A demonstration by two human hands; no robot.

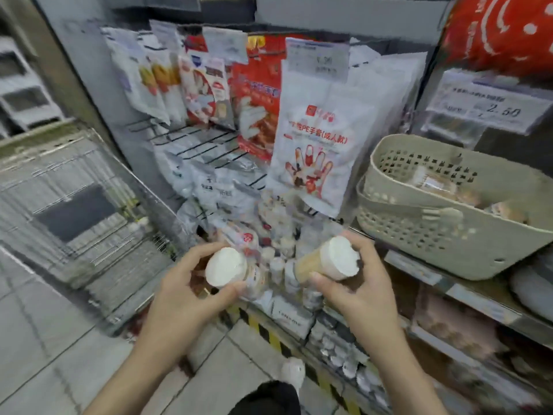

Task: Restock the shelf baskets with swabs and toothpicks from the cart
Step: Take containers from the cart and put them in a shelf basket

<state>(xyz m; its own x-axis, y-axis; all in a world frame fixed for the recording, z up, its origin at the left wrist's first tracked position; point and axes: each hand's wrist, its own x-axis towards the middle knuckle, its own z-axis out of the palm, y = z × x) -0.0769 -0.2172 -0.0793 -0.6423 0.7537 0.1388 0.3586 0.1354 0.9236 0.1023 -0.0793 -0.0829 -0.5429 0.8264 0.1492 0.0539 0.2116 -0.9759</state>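
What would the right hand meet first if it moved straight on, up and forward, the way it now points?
Most likely the hanging glove packet, whose lower edge is just above and beyond the right hand and the white-capped jar it grips. The beige basket stands off to the right, outside that line. Depth is unclear from one view.

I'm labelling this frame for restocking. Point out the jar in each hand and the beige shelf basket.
Left-hand jar (226, 266), head view, on its white lid.
Right-hand jar (341, 257), head view, on its white lid.
Beige shelf basket (419, 232), head view, on its perforated front wall.
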